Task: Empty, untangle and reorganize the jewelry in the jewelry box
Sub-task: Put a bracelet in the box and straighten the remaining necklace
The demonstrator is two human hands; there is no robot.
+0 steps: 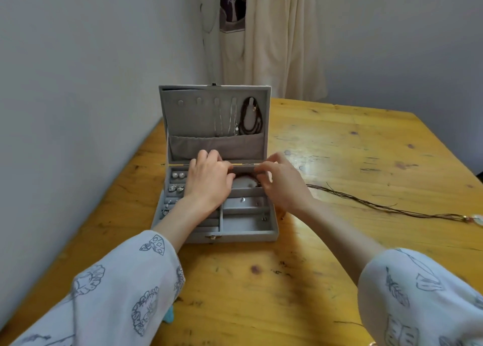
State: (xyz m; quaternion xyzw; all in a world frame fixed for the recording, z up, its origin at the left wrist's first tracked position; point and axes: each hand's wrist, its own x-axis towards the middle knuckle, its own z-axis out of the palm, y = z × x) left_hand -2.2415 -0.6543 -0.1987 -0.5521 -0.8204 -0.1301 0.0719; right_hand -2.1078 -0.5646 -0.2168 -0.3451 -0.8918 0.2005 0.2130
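Both hands are working over the back right compartment of the open jewelry box (245,234). The left hand (209,179) is lying with fingers curled loosely over the compartment's left edge; whether it is gripping anything cannot be told. The right hand (281,182) is pinching narrowly at the back rim, at about twelve o'clock from the dark bracelet (247,176), which is curving round a pale cushion between the two hands, its long axis running nine to three. Both hands are about equally near it, so either could lift it. In the lid (214,120) are hanging two thin silver chains (224,120) and one dark beaded necklace (251,117). At nine o'clock two pearl studs (177,175) are sitting. Well apart at three o'clock, one brown cord necklace (386,207) is lying on the wooden table (339,147).
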